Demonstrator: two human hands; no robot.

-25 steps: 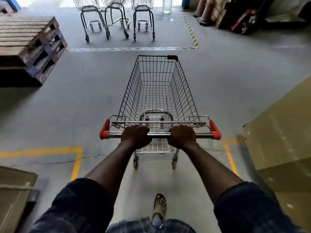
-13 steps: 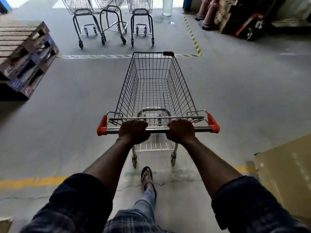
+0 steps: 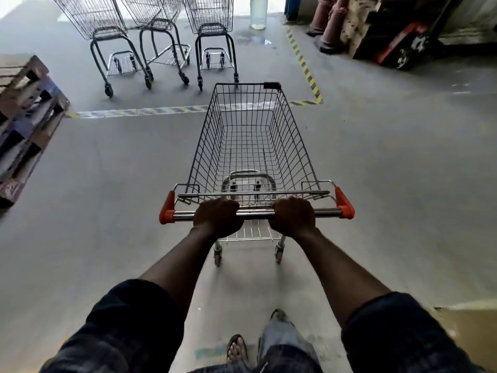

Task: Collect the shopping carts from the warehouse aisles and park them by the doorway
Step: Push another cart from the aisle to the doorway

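Now that the cart (image 3: 252,146) has rolled up to the striped line (image 3: 139,112), from well short of it, parking looks close. The left hand (image 3: 216,218) and right hand (image 3: 293,216) curl tight round its handle (image 3: 255,214). Three parked carts (image 3: 209,14) wait just past the line.

Daylight enters from the top of the frame, blown out white at the upper left, and sheens the grey floor (image 3: 107,184). The bottom is dim, the sleeves (image 3: 129,327) nearly black, with a soft shadow under the cart (image 3: 293,146). Wide-angle distortion bends the edges.
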